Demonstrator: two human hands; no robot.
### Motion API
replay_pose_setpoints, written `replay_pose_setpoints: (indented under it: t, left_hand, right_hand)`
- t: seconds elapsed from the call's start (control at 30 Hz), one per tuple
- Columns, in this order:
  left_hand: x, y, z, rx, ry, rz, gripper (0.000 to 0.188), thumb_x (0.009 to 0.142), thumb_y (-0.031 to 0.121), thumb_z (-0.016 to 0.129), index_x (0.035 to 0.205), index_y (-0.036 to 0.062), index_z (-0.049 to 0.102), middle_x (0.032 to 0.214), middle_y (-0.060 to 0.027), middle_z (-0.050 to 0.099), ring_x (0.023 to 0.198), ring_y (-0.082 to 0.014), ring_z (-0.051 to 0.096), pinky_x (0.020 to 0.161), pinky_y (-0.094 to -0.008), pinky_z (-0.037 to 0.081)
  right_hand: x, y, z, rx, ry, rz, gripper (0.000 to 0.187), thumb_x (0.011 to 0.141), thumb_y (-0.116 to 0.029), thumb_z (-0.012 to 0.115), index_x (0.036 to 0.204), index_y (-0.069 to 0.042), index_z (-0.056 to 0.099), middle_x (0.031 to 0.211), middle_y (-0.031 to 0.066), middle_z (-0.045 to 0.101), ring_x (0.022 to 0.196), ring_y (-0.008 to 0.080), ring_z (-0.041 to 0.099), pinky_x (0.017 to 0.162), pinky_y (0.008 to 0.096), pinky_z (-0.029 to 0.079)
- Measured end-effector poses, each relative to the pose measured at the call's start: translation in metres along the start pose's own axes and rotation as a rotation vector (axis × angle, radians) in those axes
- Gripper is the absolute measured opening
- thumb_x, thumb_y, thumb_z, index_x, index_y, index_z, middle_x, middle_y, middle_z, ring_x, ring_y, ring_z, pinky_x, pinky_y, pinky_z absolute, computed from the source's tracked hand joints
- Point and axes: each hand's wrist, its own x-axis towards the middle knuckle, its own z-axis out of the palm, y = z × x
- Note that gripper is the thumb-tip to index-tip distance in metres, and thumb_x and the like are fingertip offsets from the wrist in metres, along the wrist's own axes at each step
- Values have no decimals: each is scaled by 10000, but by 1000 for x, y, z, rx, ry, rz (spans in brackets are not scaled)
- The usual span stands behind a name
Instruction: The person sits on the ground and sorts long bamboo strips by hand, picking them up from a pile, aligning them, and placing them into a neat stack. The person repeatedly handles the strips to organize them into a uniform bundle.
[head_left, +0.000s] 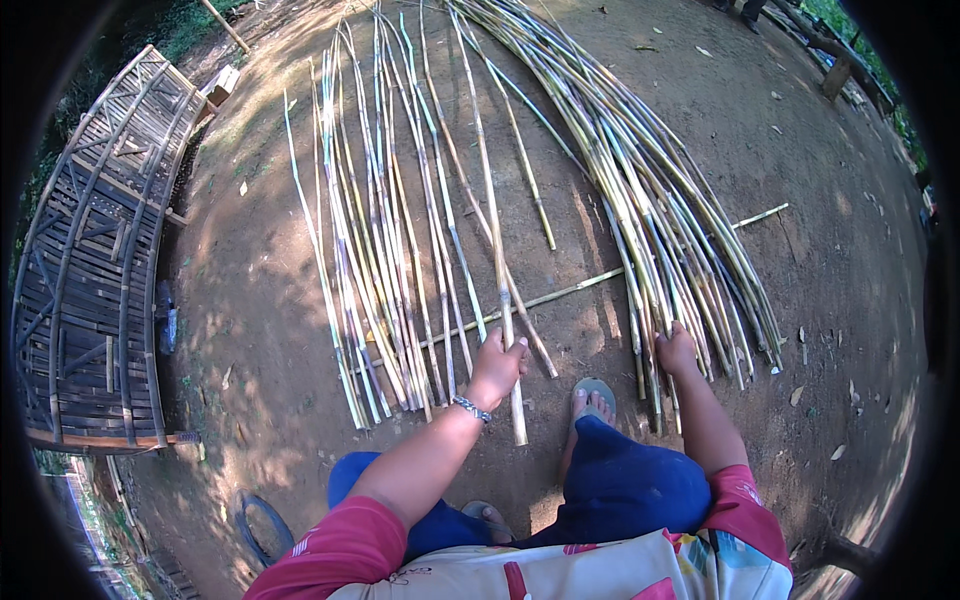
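My left hand (497, 372) is closed round a long, pale bamboo pole (493, 215) near its thick near end. That pole runs away from me, up the middle of the view. At the near end of the large right-hand pile of bamboo poles (640, 185), my right hand (677, 350) is closed on a pole at the pile's left side; its fingertips are partly hidden. A looser group of bamboo poles (383, 260) lies to the left, spread side by side. One crosswise pole (575, 288) passes beneath both groups. A shorter-looking pole (528, 180) lies between them.
A slatted bamboo bench (125, 240) stands along the left. My sandalled foot (594, 400) is close to the near pole ends. A dark curved hose or ring (262, 528) lies at lower left. Wooden posts (836, 78) and part of another person's legs (752, 12) show at far right.
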Motion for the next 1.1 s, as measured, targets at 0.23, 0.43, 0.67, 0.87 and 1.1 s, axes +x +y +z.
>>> replay_pose_setpoints:
  t: [0.23, 0.43, 0.67, 0.87, 1.1]
  left_hand:
    - [-6, -11, -29, -103, 13, -160, 221, 983, 116, 527, 1162, -9, 497, 988, -105, 621, 775, -166, 620, 643, -290, 501]
    - [8, -37, -29, -164, 71, -297, 162, 988, 131, 533, 1093, 9, 514, 971, -89, 608, 784, -160, 612, 645, -297, 513]
    - [18, -53, -29, -238, 78, -358, 148, 993, 206, 556, 970, 61, 539, 827, -28, 547, 677, -125, 563, 593, -275, 482]
    - [1, -38, -22, 232, 418, -224, 239, 979, 261, 579, 874, 47, 558, 637, -27, 505, 553, -135, 490, 535, -329, 415]
    - [-34, -32, -2, 428, 481, -215, 307, 962, 298, 599, 869, 5, 592, 631, -89, 517, 576, -169, 499, 561, -374, 414]
  right_hand:
    - [5, -94, -8, -224, 159, -245, 660, 801, -241, 733, 1385, -134, 445, 1347, 135, 479, 1320, 288, 403, 1051, 434, 365]
    - [90, -206, 45, -94, -314, -532, 472, 820, -193, 697, 1255, -78, 556, 1318, 144, 530, 1228, 328, 517, 1012, 411, 439]
    - [200, -262, 136, -105, -335, -282, 405, 891, -106, 520, 1287, -24, 496, 1277, 214, 563, 1213, 377, 539, 1011, 454, 452]
    - [216, -294, 165, 57, -272, -185, 320, 891, -98, 509, 1190, 17, 510, 1201, 261, 587, 1142, 412, 570, 979, 461, 459]
    - [207, -325, 158, 530, -192, -231, 317, 957, -273, 555, 1076, 20, 544, 913, 280, 640, 896, 459, 622, 784, 509, 466]
